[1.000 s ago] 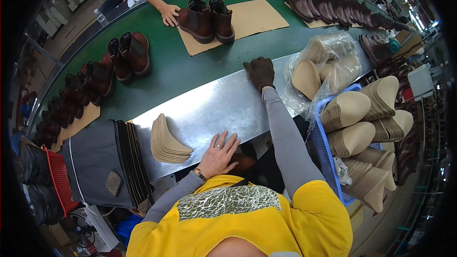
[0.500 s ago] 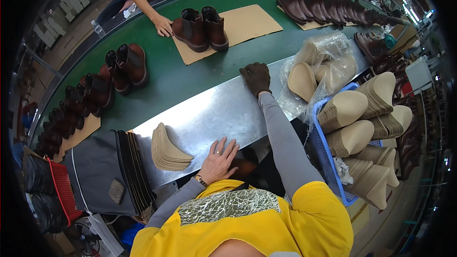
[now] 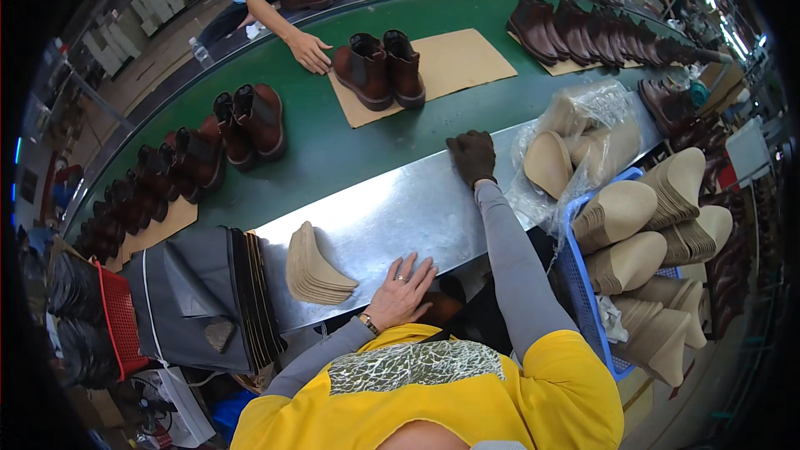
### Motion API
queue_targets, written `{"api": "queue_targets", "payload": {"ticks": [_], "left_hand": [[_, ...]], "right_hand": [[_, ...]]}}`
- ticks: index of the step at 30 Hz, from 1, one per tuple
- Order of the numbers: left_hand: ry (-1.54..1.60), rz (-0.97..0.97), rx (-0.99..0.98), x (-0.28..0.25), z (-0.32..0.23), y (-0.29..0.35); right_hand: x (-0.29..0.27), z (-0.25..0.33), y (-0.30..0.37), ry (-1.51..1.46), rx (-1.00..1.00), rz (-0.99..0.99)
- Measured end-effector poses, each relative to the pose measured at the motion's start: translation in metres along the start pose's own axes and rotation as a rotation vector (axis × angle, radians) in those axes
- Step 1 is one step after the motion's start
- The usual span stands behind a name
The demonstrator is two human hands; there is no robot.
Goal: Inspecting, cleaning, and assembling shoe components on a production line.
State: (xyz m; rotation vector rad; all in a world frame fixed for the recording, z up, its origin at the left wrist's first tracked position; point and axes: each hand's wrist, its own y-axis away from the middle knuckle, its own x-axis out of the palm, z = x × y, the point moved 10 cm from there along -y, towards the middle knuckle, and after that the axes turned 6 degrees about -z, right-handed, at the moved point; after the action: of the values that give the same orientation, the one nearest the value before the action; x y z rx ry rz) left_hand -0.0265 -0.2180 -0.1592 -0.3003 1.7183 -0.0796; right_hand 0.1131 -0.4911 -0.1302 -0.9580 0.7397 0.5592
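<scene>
My left hand (image 3: pixel 402 293), bare with a ring and a wristwatch, rests on the near edge of the metal shelf (image 3: pixel 408 217). Its fingers are spread and it holds nothing. To its left stands a curved stack of beige insole-like pieces (image 3: pixel 315 271). My right hand (image 3: pixel 472 157), in a dark glove, lies at the shelf's far edge with its fingers curled over it; the fingertips are hidden. Beyond, a pair of dark brown boots (image 3: pixel 382 75) stands on cardboard (image 3: pixel 458 58) on the green belt (image 3: pixel 317 146). A co-worker's hand (image 3: pixel 310 52) is just left of them.
A blue basket (image 3: pixel 590 300) of beige shaped pieces is on my right, behind it a plastic bag (image 3: pixel 575 137) of similar pieces. Black sheets (image 3: pixel 192 317) are stacked at left beside a red basket (image 3: pixel 121 312). Boot rows (image 3: pixel 154 171) line the belt.
My view has shifted, so the scene sits lower and farther right. A flap of the top black sheet has folded up. The co-worker's fingers have spread. My hands stay on the shelf.
</scene>
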Motion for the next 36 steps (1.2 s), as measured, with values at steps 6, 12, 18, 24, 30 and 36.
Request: {"api": "queue_targets", "payload": {"ticks": [6, 12, 18, 24, 30, 36], "left_hand": [[0.012, 0.001, -0.010, 0.001, 0.000, 0.003], [0.030, -0.027, 0.015, -0.001, -0.003, 0.002], [0.015, 0.001, -0.008, 0.003, 0.000, 0.002], [-0.012, 0.009, -0.006, 0.001, -0.001, 0.000], [-0.017, 0.003, -0.003, 0.001, -0.001, 0.001], [-0.036, 0.010, -0.007, 0.002, -0.001, 0.000]], "right_hand": [[0.007, -0.008, 0.002, -0.027, 0.000, -0.050], [0.004, -0.007, 0.003, 0.008, 0.026, -0.026], [0.000, -0.001, 0.000, 0.022, 0.036, -0.016], [-0.005, 0.002, 0.000, 0.043, 0.029, 0.014], [-0.003, -0.001, 0.001, 0.005, 0.025, -0.044], [-0.010, 0.002, 0.002, -0.008, 0.007, -0.082]]}}
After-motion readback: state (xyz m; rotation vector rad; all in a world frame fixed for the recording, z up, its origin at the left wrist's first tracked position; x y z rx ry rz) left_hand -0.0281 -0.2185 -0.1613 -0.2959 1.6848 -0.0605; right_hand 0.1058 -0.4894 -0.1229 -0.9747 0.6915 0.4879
